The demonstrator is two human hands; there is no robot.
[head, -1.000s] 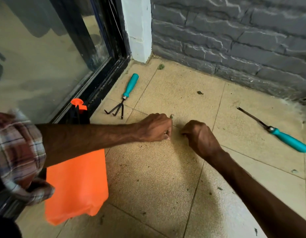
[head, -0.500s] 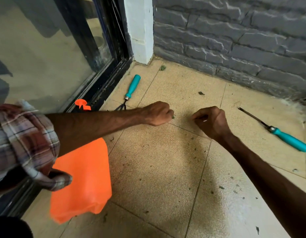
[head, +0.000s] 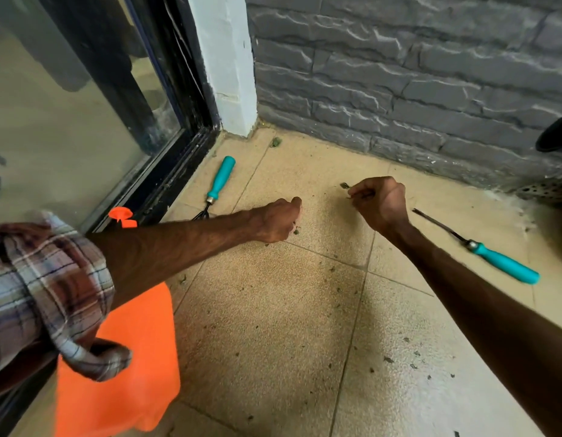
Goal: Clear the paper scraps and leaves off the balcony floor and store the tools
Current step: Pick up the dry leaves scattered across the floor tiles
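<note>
On the tiled balcony floor [head: 273, 326], a person's right hand [head: 380, 201] is curled tight, thumb and forefinger pinching a small leaf [head: 344, 185] by its edge just above the tiles. Close beside it, the left hand [head: 278, 220] is balled into a fist, with green scraps [head: 295, 230] showing under the folded fingers; how much it holds is hidden inside the fist.

A teal-handled hand rake [head: 221, 178] lies near the door track, its tines mostly covered by the left forearm. A teal-handled weeding tool [head: 506, 266] lies well apart on the right, its thin metal shaft pointing toward the right wrist. A stray leaf [head: 275, 141] sits by the foot of the white pillar [head: 226, 64], and fine leaf crumbs [head: 388, 359] dot the nearer tiles.

An orange item [head: 131, 357] at lower left is half hidden by the rolled plaid sleeve [head: 46, 288] and hard to identify. Behind stand a glass door [head: 68, 105] and a grey stone wall [head: 399, 74]. A drain grate [head: 547, 190] and a dark object [head: 557, 134] are cut off at the right edge.
</note>
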